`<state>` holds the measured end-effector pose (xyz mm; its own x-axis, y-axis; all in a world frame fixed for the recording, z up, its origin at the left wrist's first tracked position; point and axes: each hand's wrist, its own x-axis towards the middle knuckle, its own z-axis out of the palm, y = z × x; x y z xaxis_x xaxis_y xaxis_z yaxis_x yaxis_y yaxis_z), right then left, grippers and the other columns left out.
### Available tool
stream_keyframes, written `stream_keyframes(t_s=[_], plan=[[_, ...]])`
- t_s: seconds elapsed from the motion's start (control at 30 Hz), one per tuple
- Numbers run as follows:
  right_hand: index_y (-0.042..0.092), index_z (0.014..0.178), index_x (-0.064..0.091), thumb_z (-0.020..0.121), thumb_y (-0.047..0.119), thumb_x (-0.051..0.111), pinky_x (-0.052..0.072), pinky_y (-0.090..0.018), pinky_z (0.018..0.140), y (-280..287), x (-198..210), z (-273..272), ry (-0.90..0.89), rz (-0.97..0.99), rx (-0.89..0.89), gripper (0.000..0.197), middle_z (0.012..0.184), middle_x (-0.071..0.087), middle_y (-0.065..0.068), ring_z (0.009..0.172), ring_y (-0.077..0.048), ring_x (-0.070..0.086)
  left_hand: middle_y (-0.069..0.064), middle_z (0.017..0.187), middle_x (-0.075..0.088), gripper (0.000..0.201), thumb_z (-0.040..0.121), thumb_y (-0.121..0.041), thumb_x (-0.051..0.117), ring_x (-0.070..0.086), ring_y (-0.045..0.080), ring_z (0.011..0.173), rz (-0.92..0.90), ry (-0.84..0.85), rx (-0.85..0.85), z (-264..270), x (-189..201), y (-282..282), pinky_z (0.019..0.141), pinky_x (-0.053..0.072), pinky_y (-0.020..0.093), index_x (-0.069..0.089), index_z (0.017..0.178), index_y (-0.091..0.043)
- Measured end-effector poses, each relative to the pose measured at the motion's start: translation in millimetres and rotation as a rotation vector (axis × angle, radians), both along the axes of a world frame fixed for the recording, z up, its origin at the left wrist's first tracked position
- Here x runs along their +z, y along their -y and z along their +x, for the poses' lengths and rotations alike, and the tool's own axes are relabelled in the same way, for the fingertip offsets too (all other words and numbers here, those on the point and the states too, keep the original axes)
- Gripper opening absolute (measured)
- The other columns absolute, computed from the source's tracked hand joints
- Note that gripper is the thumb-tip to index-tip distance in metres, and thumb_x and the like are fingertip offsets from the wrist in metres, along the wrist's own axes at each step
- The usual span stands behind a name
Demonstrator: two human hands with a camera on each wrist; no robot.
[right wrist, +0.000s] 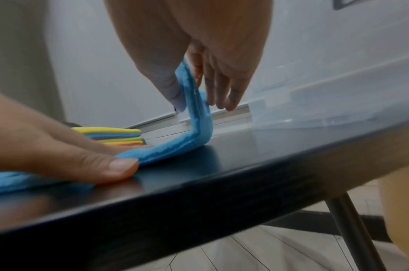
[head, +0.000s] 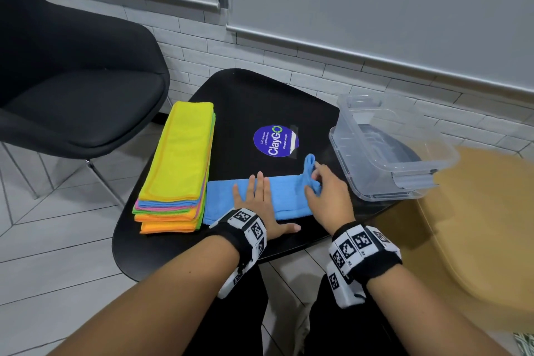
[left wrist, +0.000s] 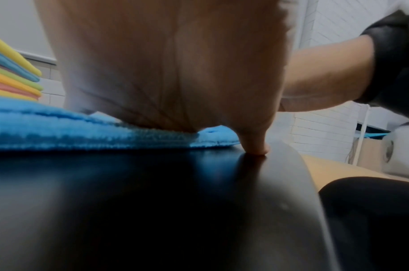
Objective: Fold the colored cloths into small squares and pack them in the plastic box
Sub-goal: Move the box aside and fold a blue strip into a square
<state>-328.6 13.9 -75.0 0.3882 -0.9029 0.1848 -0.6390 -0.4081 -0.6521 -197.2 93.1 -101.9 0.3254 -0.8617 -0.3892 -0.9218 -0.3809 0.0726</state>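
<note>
A blue cloth (head: 283, 196) folded into a long strip lies on the black table (head: 242, 104) near its front edge. My left hand (head: 260, 199) presses flat on the strip's middle, fingers straight, thumb on the table. My right hand (head: 323, 188) pinches the strip's right end between thumb and fingers and holds it lifted upright; the right wrist view shows the blue cloth (right wrist: 196, 117) bent up from the table. A stack of folded colored cloths (head: 179, 165), yellow on top, lies at the left. The clear plastic box (head: 390, 147) stands at the right and holds no cloths.
A round blue sticker (head: 276, 140) sits mid-table behind the cloth. A black chair (head: 72, 81) stands to the left, a tan surface (head: 485, 211) to the right. A white brick wall runs close behind the table. My legs are under the table's front edge.
</note>
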Motion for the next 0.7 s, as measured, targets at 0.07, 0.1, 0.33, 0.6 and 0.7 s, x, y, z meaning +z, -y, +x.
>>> stream_keyframes(t_s=[0.07, 0.1, 0.33, 0.6, 0.7], plan=[[0.014, 0.123, 0.051, 0.086, 0.012, 0.060, 0.049, -0.037, 0.086, -6.8, -1.6, 4.9, -0.084, 0.003, 0.150, 0.038, 0.111, 0.059, 0.001, 0.094, -0.016, 0.060, 0.009, 0.156, -0.025, 0.128, 0.068, -0.091, 0.032, -0.023, 0.025, 0.144, 0.004, -0.009, 0.003, 0.1, 0.0, 0.4, 0.113, -0.010, 0.060, -0.021, 0.147, -0.006], [0.014, 0.136, 0.043, 0.087, 0.013, 0.059, 0.047, -0.037, 0.091, -10.0, -3.0, 6.9, -0.144, 0.006, 0.215, 0.051, 0.112, 0.057, 0.003, 0.096, -0.017, 0.059, 0.009, 0.156, -0.025, 0.128, 0.067, -0.091, 0.032, -0.023, 0.025, 0.144, 0.004, -0.012, 0.003, 0.1, -0.1, 0.7, 0.113, -0.010, 0.060, -0.022, 0.147, -0.006], [0.011, 0.136, 0.039, 0.096, 0.019, 0.046, 0.025, -0.030, 0.113, -20.3, -7.2, 12.6, -0.390, 0.031, 0.354, 0.041, 0.145, 0.039, 0.002, 0.135, -0.019, 0.036, 0.010, 0.157, -0.025, 0.120, 0.073, -0.085, 0.033, -0.022, 0.026, 0.145, -0.014, -0.004, 0.009, -0.4, -0.9, -0.1, 0.114, -0.006, 0.060, -0.019, 0.148, -0.007], [0.014, 0.123, 0.045, 0.102, 0.040, 0.031, 0.016, -0.029, 0.116, -20.6, -9.4, 15.0, -0.463, 0.069, 0.468, 0.036, 0.158, 0.023, -0.002, 0.146, -0.013, 0.014, 0.009, 0.156, -0.026, 0.108, 0.083, -0.071, 0.039, -0.023, 0.025, 0.144, -0.031, -0.031, 0.006, 2.3, -1.8, 0.9, 0.115, -0.008, 0.058, -0.019, 0.149, -0.007], [0.013, 0.133, 0.043, 0.104, 0.036, 0.025, 0.030, -0.035, 0.109, -15.6, -4.7, 15.2, -0.472, 0.115, 0.442, 0.042, 0.150, 0.036, -0.002, 0.139, -0.022, 0.031, 0.008, 0.156, -0.028, 0.126, 0.072, -0.082, 0.046, -0.024, 0.024, 0.144, -0.013, -0.092, -0.038, 9.5, 0.4, -1.1, 0.113, -0.009, 0.057, -0.021, 0.148, -0.007]])
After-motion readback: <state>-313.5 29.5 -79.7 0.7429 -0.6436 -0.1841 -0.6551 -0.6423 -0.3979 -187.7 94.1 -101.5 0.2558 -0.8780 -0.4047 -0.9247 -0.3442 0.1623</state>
